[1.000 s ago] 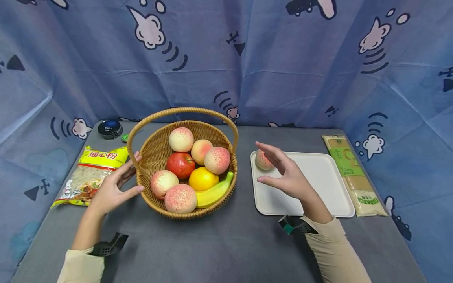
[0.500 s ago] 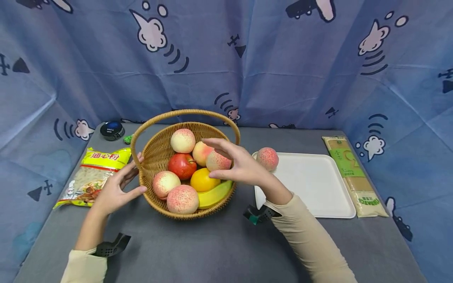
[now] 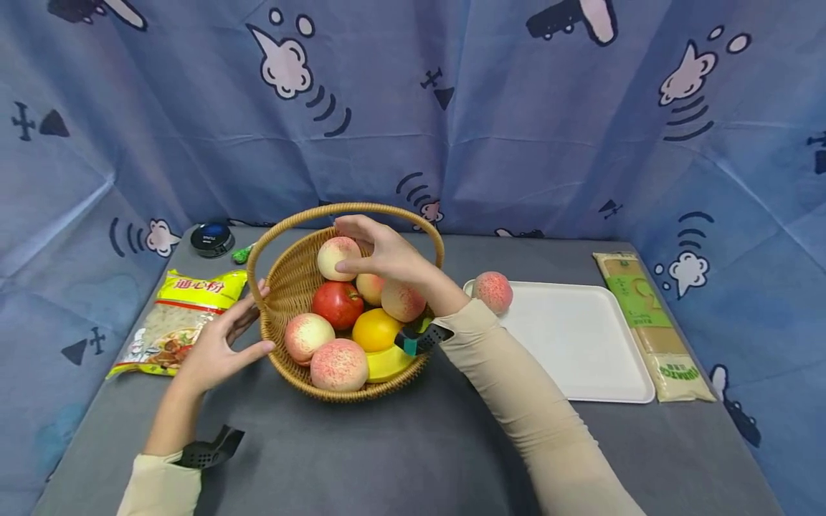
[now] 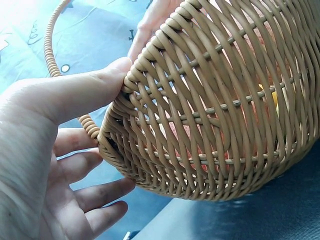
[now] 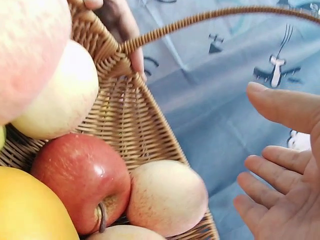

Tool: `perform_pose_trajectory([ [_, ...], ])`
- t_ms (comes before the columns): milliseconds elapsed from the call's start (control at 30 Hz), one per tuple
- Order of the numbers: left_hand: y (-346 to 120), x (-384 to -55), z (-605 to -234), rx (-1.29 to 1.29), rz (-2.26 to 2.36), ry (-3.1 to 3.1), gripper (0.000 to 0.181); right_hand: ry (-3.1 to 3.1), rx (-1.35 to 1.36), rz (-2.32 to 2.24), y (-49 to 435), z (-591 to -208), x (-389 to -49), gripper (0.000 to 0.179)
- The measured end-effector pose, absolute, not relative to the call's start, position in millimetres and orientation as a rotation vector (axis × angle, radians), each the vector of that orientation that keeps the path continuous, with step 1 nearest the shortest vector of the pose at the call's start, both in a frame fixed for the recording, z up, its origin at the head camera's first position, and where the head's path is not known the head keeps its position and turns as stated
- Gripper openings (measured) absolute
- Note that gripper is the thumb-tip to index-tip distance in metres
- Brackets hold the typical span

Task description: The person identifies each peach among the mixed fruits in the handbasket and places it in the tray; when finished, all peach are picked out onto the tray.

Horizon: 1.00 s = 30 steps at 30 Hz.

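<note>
Left hand (image 3: 219, 352) touches side of wicker basket (image 3: 288, 288), fingers loosely extended. Right hand (image 3: 388, 256) above basket, fingers unclenched, near rear peach (image 3: 334, 259).

Blue fabric backdrop (image 3: 374, 107), cartoon-printed, hung behind and at both sides of grey tabletop (image 3: 361, 459); vertical folds at back; creases at sides; light even, shadows soft

Your left hand (image 3: 216, 351) touches the rim of a round tan wicker basket (image 3: 284, 283) — handle arching overhead, fruit (image 3: 377, 330) inside — standing on the grey table (image 3: 387, 459). At its back, a pale, red-speckled peach (image 3: 335, 256) rests against the red apple (image 3: 338, 304), near but apart from your right hand (image 3: 393, 254).
</note>
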<state>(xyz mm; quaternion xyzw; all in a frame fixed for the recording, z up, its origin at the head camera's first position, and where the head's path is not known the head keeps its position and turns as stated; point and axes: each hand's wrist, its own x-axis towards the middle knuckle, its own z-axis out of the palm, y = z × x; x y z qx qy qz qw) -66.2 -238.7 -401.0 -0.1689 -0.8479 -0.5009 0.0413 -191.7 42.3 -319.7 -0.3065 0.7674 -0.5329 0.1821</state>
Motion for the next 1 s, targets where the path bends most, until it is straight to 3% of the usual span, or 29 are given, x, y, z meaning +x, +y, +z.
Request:
perform_pose_trajectory([
  [400, -238, -68, -403, -0.567, -1.607, -2.543, 0.077, 2.191, -0.677, -1.461, 32, -339, -220, 0.065],
  [1000, -240, -67, -404, -0.571, -1.615, -2.527, 0.078, 2.210, -0.565, -1.405, 24, -356, -234, 0.057],
])
